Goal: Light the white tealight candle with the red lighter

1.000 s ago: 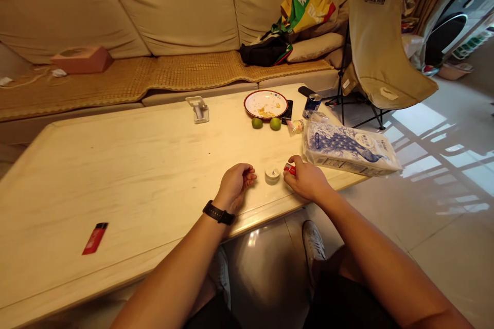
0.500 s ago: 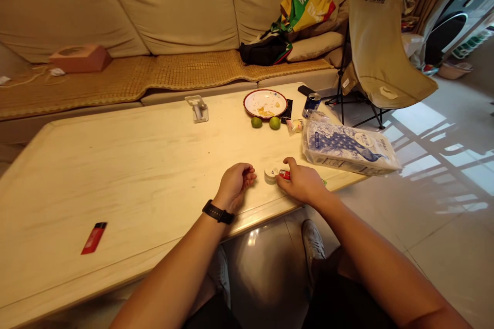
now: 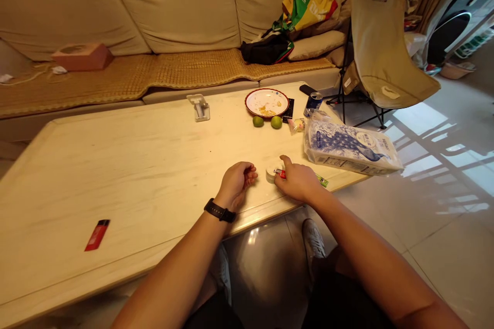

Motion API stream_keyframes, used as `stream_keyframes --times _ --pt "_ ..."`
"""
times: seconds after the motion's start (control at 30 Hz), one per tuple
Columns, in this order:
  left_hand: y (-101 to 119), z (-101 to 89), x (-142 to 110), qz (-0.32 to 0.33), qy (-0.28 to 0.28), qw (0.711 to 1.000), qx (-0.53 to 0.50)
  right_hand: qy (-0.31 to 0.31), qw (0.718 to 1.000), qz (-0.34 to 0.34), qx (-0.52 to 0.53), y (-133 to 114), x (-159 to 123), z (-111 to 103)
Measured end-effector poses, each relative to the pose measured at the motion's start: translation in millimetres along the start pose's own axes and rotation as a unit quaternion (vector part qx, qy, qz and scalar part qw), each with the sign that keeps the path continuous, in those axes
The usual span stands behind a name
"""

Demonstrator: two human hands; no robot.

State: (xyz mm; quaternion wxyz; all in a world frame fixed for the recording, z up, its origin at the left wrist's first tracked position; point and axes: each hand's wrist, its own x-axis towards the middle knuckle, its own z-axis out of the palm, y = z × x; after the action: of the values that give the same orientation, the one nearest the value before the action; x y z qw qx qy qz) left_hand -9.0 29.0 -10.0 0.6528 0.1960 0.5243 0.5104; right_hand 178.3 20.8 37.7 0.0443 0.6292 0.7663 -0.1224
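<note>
My right hand (image 3: 297, 181) grips a red lighter (image 3: 282, 174), with the index finger raised. The lighter's metal end reaches over the edge of a small white roll (image 3: 270, 176), apparently tape, which lies on the table. Most of the lighter is hidden by the hand. A green item (image 3: 321, 180) pokes out from behind my right wrist; I cannot make out its kind. To the left of the roll, my left hand (image 3: 237, 181) rests on the table with loosely curled fingers and nothing visible in them. A black watch is on that wrist.
On the pale table (image 3: 135, 175) are another red lighter (image 3: 97, 235), a white holder (image 3: 199, 108), a plate (image 3: 267, 93) with scraps, two green fruits (image 3: 276, 122), a can (image 3: 313, 104) and a tissue pack (image 3: 351, 145). Beyond stand a sofa (image 3: 185, 5) and a folding chair (image 3: 382, 41).
The lighter in my right hand has shifted so its metal end shows over the roll. More of the green item is uncovered. My left hand stays nearly still; the view moves slightly.
</note>
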Motion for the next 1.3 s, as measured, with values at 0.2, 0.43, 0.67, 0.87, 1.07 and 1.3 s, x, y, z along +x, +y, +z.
stream_keyframes --times 0.2,0.43,0.67,0.87,1.07,1.3 --pt "0.5 0.0 0.2 0.004 0.002 1.0 -0.003 0.005 1.0 0.005 0.007 3.1 0.2 3.4" --pt "1.1 -0.4 0.0 0.001 0.003 1.0 -0.001 0.027 0.999 0.006 0.019 10.5 -4.1 -0.6" --pt "1.6 0.7 -0.9 -0.005 0.0 1.0 0.001 0.036 0.999 -0.003 0.004 20.2 -8.3 -2.1" --pt "2.0 2.3 -1.8 -0.01 0.002 1.0 0.006 0.031 1.0 0.004 0.001 20.7 -9.4 -1.5" --pt "1.1 2.4 -1.7 -0.005 0.0 1.0 0.004 0.021 1.0 0.008 0.003 11.6 -9.2 -1.4" --pt "1.3 2.1 -0.4 -0.005 0.002 1.0 0.0 0.0 1.0 0.013 -0.01 0.0 -4.7 -1.7"
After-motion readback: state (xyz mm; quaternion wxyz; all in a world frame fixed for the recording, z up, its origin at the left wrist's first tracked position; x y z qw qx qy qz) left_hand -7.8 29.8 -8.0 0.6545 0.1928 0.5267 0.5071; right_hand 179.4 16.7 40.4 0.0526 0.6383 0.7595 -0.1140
